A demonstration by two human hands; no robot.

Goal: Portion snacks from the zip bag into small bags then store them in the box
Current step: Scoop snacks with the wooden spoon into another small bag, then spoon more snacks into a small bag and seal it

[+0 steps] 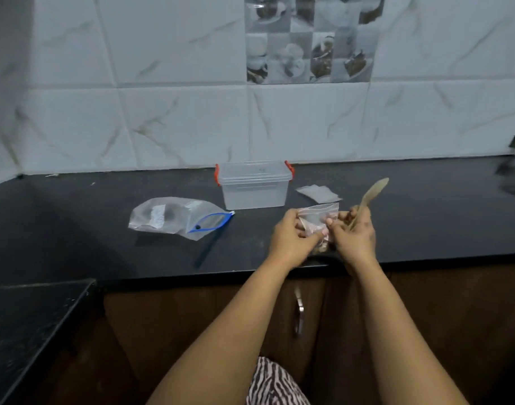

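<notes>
Small bag (317,220) pinched by both hands (291,235) near counter edge (221,274), right also gripping spoon (370,197)

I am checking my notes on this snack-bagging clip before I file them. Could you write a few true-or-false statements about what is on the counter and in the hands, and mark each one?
1. Both hands hold the small bag over the counter's front edge. True.
2. The right hand also holds a wooden spoon. True.
3. The box stands with its lid off. False: the lid sits on it, red clips at both ends.
4. The zip bag lies to the right of the box. False: it lies to the left, nearer the front.
5. Spare small bags lie flat just right of the box. True.
6. The left hand rests flat on the counter. False: it grips the small bag.
</notes>
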